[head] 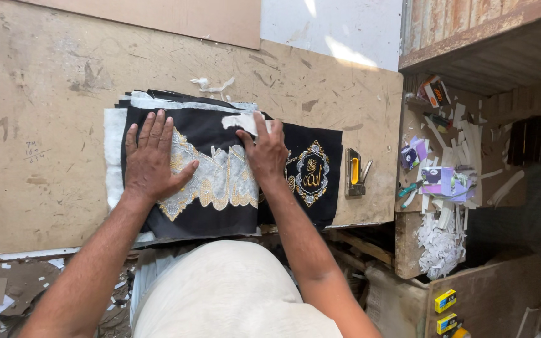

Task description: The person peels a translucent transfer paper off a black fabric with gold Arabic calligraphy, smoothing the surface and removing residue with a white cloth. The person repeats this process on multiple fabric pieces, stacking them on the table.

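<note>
Black embroidered cloth (205,206) lies flat near the front edge of the big brown board worktop (45,94), on top of a stack of similar dark sheets whose edges peek out at its far side, with white padding (114,156) showing along the stack's left edge. Gold and silver ornamental stitching runs across the middle of the cloth. To its right, partly tucked under it, a second black piece (317,172) carries a gold oval medallion and reaches toward the worktop's right edge.

Both bare forearms come up from the front edge. The left hand (153,159) rests palm down on the left part of the cloth, fingers spread wide and flat, holding nothing, just pressing. The right hand (264,153) sits at the far edge of the cloth, fingers curled and bunched against a torn white scrap (240,121) there; I cannot tell whether it pinches the scrap or only presses on it.

Just beside the medallion piece, at the worktop's right edge, lies a dark staple gun with a yellow insert (354,172). Beyond the worktop to the right stands a lower wooden shelf (408,244), littered with white paper strips (439,247) and small purple boxes (439,181). A curl of white scraps (214,84) lies on the worktop just past the stack's far side.
</note>
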